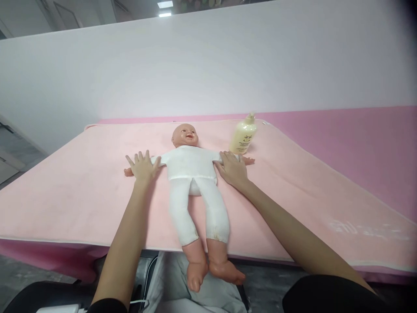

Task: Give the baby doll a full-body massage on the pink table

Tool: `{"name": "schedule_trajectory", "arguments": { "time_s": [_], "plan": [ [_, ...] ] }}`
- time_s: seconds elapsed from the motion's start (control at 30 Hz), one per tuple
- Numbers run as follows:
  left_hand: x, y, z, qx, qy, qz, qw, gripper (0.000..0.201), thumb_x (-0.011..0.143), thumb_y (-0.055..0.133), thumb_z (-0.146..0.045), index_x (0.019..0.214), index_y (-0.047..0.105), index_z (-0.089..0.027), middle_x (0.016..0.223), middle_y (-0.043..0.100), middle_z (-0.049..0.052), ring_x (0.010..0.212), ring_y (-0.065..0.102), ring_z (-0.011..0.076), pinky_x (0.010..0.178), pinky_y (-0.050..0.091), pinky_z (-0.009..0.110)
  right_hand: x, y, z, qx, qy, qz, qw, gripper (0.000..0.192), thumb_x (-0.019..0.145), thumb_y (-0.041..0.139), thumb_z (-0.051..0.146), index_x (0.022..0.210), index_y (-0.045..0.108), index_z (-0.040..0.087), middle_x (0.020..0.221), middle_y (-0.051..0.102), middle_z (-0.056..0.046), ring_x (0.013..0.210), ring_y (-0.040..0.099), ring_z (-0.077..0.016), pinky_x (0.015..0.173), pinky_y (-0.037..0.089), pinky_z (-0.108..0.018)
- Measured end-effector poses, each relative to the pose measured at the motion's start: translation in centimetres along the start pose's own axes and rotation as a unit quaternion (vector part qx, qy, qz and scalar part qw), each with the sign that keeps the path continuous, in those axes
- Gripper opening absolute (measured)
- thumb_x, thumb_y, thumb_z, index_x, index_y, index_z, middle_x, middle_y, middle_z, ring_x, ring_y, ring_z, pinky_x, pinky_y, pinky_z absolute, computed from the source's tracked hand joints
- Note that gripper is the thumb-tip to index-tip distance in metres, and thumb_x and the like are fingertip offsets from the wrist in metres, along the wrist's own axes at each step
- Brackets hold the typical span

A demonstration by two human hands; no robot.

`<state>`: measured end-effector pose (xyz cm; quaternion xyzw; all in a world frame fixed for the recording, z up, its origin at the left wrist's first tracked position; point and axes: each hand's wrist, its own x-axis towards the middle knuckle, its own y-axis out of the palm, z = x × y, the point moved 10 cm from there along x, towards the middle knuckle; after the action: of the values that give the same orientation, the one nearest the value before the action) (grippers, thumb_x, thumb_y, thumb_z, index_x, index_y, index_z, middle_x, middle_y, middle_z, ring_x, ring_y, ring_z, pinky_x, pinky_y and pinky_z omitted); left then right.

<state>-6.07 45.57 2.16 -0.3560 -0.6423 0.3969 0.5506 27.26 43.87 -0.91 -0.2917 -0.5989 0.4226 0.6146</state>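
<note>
A baby doll (pixel 192 163) with a white cloth body lies face up on a pink towel (pixel 280 208), its head away from me and its feet past the near edge. My left hand (pixel 142 167) rests flat over the doll's arm on the left side, fingers spread; the doll's small hand pokes out beside it. On the right side, my right hand (pixel 233 167) lies over the other arm, fingers stretched out, with the doll's hand showing beyond. Just behind my right hand stands a pale yellow pump bottle (pixel 243 135).
A white partition wall (pixel 208 69) rises behind the table. Pink table cover (pixel 352 143) shows at the right and back. Below the near edge are my grey-clad legs (pixel 176 278), and a white device (pixel 58 308) with a cable sits at the lower left.
</note>
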Motion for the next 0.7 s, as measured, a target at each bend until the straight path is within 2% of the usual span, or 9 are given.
{"name": "schedule_trajectory", "arguments": {
  "time_s": [0.07,0.2,0.3,0.4,0.5,0.57,0.6,0.63,0.7],
  "plan": [
    [0.3,-0.5,1.1,-0.017,-0.023,-0.015,0.999,0.065,0.093,0.026,-0.057,0.141,0.044,-0.017,0.147,0.04,0.02,0.137,0.035,0.0358,0.113,0.004,0.066,0.1,-0.8,-0.4,-0.013,0.007,-0.008,1.0,0.052,0.097,0.025,0.04,0.13,0.052,0.01,0.131,0.057,-0.018,0.124,0.047,-0.0294,0.105,0.028,-0.047],
    [0.4,-0.4,3.4,-0.06,-0.063,-0.016,0.996,0.063,0.096,0.027,-0.052,0.146,0.035,-0.015,0.148,0.038,0.022,0.137,0.035,0.035,0.113,0.001,0.066,0.3,-1.6,-2.9,-0.002,0.086,0.024,0.996,0.051,0.096,0.026,0.04,0.118,0.061,0.01,0.112,0.066,-0.019,0.105,0.058,-0.0293,0.093,0.039,-0.042],
    [0.2,-0.8,5.7,-0.108,-0.113,-0.042,0.987,0.063,0.096,0.031,-0.051,0.148,0.029,-0.013,0.154,0.027,0.022,0.142,0.024,0.0373,0.111,-0.003,0.068,0.3,-1.3,-5.0,0.026,0.138,0.056,0.989,0.051,0.096,0.027,0.043,0.117,0.062,0.013,0.114,0.065,-0.018,0.106,0.058,-0.03,0.099,0.035,-0.051],
    [-0.4,-0.7,8.4,-0.172,-0.211,-0.064,0.96,0.065,0.095,0.038,-0.049,0.148,0.026,-0.014,0.157,0.017,0.021,0.144,0.013,0.0418,0.109,-0.001,0.071,-0.1,-0.5,-7.4,0.047,0.204,0.075,0.975,0.055,0.095,0.025,0.049,0.115,0.064,0.016,0.116,0.064,-0.017,0.112,0.055,-0.0332,0.103,0.023,-0.067],
    [-0.7,0.0,9.9,-0.247,-0.287,-0.077,0.922,0.067,0.092,0.043,-0.044,0.149,0.024,-0.015,0.157,0.016,0.021,0.145,0.016,0.0389,0.113,0.006,0.066,-0.5,0.1,-9.1,0.039,0.253,0.089,0.963,0.064,0.091,0.027,0.058,0.116,0.063,0.012,0.121,0.059,-0.023,0.116,0.051,-0.0408,0.095,0.03,-0.069],
    [-0.4,0.7,10.1,-0.336,-0.307,-0.088,0.886,0.065,0.09,0.045,-0.037,0.147,0.026,-0.015,0.155,0.024,0.02,0.144,0.025,0.0315,0.117,0.015,0.055,-0.6,0.3,-9.4,0.043,0.255,0.098,0.961,0.066,0.09,0.029,0.06,0.113,0.064,0.01,0.118,0.059,-0.026,0.112,0.054,-0.0423,0.09,0.038,-0.064],
    [-0.4,1.2,10.1,-0.395,-0.321,-0.096,0.855,0.064,0.088,0.046,-0.034,0.146,0.027,-0.015,0.153,0.029,0.019,0.142,0.03,0.0277,0.117,0.022,0.049,-0.5,0.3,-9.2,0.054,0.246,0.103,0.962,0.064,0.089,0.031,0.06,0.109,0.066,0.01,0.113,0.061,-0.026,0.108,0.056,-0.0411,0.088,0.041,-0.061],
    [-0.4,1.8,10.3,-0.458,-0.343,-0.108,0.813,0.063,0.087,0.047,-0.033,0.145,0.028,-0.016,0.15,0.035,0.017,0.138,0.037,0.0245,0.115,0.03,0.042,-0.3,0.2,-8.9,0.069,0.233,0.104,0.964,0.06,0.088,0.033,0.058,0.103,0.068,0.011,0.106,0.063,-0.024,0.104,0.058,-0.039,0.087,0.043,-0.057],
    [-0.9,3.2,10.5,-0.568,-0.399,-0.136,0.708,0.061,0.083,0.05,-0.03,0.14,0.033,-0.018,0.138,0.047,0.014,0.127,0.05,0.0211,0.104,0.044,0.034,0.1,-0.3,-8.3,0.116,0.215,0.083,0.966,0.049,0.086,0.041,0.053,0.092,0.07,0.014,0.098,0.066,-0.019,0.098,0.061,-0.0344,0.087,0.046,-0.051]
  ]
}}
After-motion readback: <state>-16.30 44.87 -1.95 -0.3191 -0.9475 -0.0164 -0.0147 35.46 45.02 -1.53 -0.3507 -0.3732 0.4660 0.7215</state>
